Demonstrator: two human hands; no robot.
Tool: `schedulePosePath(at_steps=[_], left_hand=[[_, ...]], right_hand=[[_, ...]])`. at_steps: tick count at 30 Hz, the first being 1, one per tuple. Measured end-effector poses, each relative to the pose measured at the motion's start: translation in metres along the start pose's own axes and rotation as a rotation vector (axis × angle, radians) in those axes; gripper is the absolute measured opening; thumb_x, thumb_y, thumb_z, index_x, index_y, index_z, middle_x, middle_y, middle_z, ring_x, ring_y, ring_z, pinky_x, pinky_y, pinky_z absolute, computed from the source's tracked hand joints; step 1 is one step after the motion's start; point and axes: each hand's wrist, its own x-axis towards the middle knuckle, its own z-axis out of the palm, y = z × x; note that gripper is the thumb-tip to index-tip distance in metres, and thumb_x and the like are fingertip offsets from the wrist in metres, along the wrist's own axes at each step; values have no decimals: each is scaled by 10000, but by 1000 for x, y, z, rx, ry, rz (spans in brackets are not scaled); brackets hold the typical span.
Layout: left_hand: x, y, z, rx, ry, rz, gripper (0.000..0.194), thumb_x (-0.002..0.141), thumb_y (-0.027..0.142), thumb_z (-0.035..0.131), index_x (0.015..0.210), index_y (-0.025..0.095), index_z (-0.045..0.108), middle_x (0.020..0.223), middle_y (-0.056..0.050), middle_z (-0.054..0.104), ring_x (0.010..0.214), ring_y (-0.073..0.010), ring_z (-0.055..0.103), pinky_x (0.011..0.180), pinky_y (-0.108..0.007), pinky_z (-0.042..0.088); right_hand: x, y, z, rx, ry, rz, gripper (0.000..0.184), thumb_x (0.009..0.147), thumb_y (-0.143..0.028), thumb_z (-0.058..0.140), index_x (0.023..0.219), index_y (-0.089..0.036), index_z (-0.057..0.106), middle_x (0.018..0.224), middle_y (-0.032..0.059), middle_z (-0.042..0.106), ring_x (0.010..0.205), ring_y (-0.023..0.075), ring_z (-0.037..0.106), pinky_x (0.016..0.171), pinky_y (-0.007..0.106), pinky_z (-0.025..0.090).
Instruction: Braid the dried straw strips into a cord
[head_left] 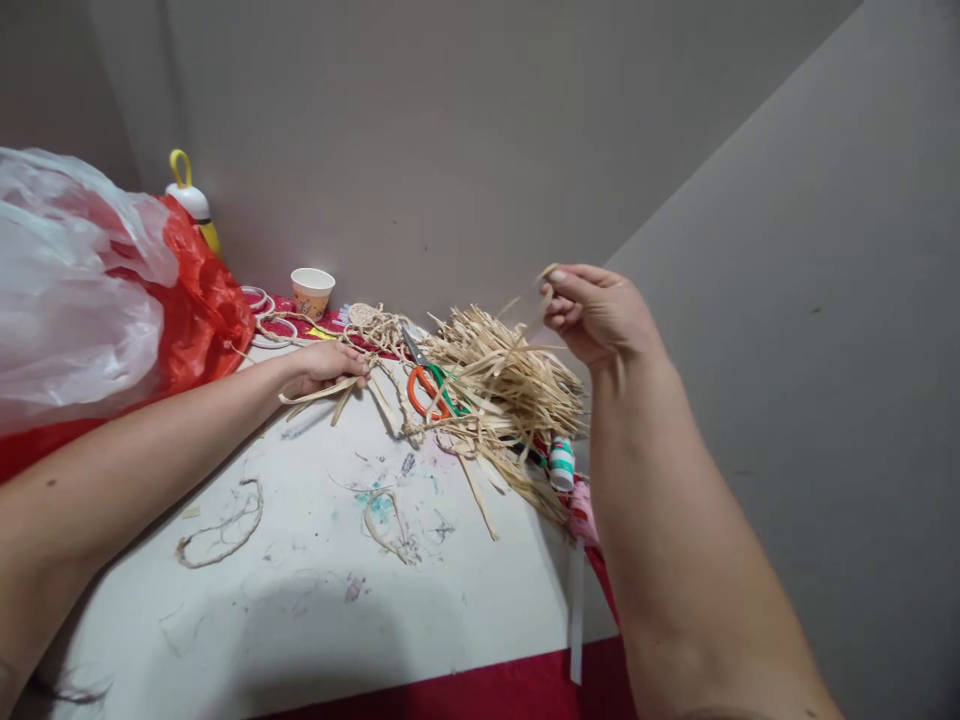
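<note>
My left hand (330,366) is closed on a twisted straw cord (390,385) just above the table's far left part. Loose flat straw ends (319,393) stick out beneath its fingers. Raised at the right, my right hand (596,308) pinches a thin straw strip (546,298) between thumb and fingers. Below and left of that hand lies a thick bundle of dry straw (510,375). Scissors with orange and green handles (431,388) rest against the bundle's left side, blades pointing away.
Plastic bags, white (75,300) and red (202,300), fill the left side. A paper cup (313,292), a yellow-topped bottle (187,200) and white rings (276,332) stand or lie along the back. Straw scraps (225,545) litter the white table (315,620). Tape rolls (561,463) sit at right.
</note>
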Motion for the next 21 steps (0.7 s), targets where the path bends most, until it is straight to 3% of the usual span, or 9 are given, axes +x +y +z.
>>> schedulePosePath(at_steps=[4, 6, 9, 12, 17, 21], left_hand=[[-1, 1, 0, -16, 12, -2, 223, 749, 84, 569, 545, 150, 629, 515, -18, 638, 415, -53, 476, 411, -182, 295], [0, 1, 0, -9, 18, -15, 207, 752, 116, 590, 553, 150, 638, 519, -21, 642, 396, -50, 453, 396, -185, 279], [1, 1, -1, 2, 7, -26, 194, 743, 126, 609, 553, 150, 640, 535, -23, 651, 379, -43, 424, 389, -188, 269], [1, 2, -1, 3, 27, -19, 202, 745, 109, 604, 549, 149, 632, 539, -20, 651, 387, -38, 429, 394, -183, 260], [1, 2, -1, 11, 26, -24, 164, 722, 128, 647, 560, 147, 633, 535, -15, 649, 395, -42, 437, 406, -194, 268], [2, 2, -1, 30, 21, -8, 145, 712, 148, 674, 573, 147, 632, 533, -6, 642, 346, -19, 360, 374, -204, 215]], right_hand=[[10, 10, -15, -388, 299, 10, 100, 682, -177, 643, 623, -153, 566, 742, 90, 636, 760, 189, 618, 578, 276, 491], [11, 11, -19, -357, 375, 14, 106, 682, -159, 632, 615, -158, 550, 750, 94, 636, 792, 196, 620, 611, 288, 509], [5, 4, -21, -31, 203, 90, 86, 699, -176, 629, 648, -159, 563, 774, 79, 645, 730, 147, 630, 572, 234, 515], [-4, -4, -19, 147, 52, 183, 61, 688, -131, 621, 654, -147, 573, 819, 87, 654, 741, 127, 643, 511, 168, 493], [-5, -3, -19, 238, -31, 259, 56, 734, -126, 536, 698, -162, 559, 780, 69, 633, 690, 101, 612, 438, 141, 447], [0, -2, -22, 194, -72, 225, 111, 777, -250, 542, 690, -194, 503, 576, -24, 487, 431, 53, 399, 374, 160, 346]])
